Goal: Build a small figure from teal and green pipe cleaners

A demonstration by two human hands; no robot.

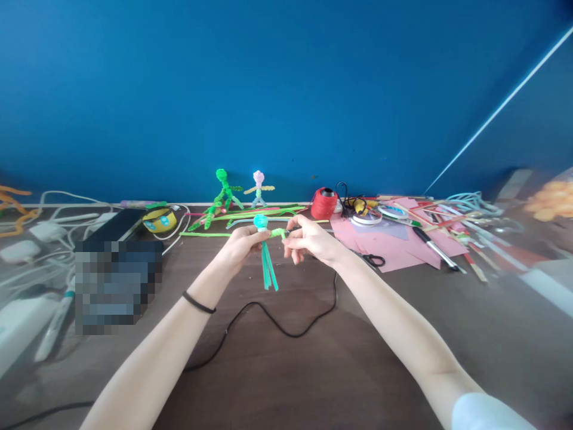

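Above the brown table (313, 370) my two hands hold a small pipe-cleaner figure (267, 263) with a teal round head and teal legs hanging down. My left hand (242, 242) pinches it at the neck, just under the head. My right hand (308, 239) grips a light green pipe cleaner (278, 232) that crosses the figure at arm height. A black band sits on my left wrist.
Two finished figures, green (222, 194) and pale pink-headed (258, 188), stand by the blue wall among loose pipe cleaners. A red thread spool (324, 203), tape rolls, pink paper (389, 245), scissors (373, 260) and a knife lie right. A black cable (277, 322) crosses the table; chargers and cords lie left.
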